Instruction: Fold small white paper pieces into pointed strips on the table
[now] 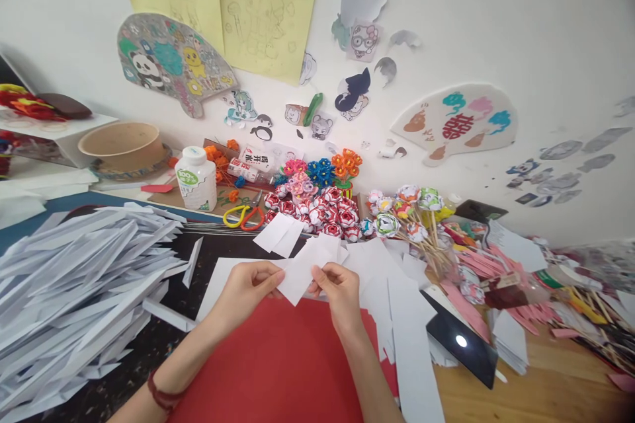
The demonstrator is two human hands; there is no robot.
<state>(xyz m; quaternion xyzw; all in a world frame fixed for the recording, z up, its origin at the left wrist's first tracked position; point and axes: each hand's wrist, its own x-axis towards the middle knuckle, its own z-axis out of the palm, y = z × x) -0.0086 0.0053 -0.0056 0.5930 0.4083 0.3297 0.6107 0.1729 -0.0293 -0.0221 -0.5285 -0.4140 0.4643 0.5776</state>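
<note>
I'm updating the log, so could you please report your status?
Left hand, right hand both pinching white paper. Loose sheets nearby. Scissors beyond, not in the way.

Low lanes for us, a crowded middle
We could pass over the red surface (278, 363) at lower centre, beneath our left hand (255, 281) and right hand (337, 284), or across the wooden tabletop (550, 386) at lower right. At left, a heap of folded paper strips (74, 297) blocks us; loose strips (169, 314) crowd the dark tabletop (145, 357) beside it. Beyond, a white bottle (196, 180), scissors (236, 217) and red-and-white paper flowers (333, 208) obstruct us, as does a black phone-like slab (466, 350) right of centre.
</note>
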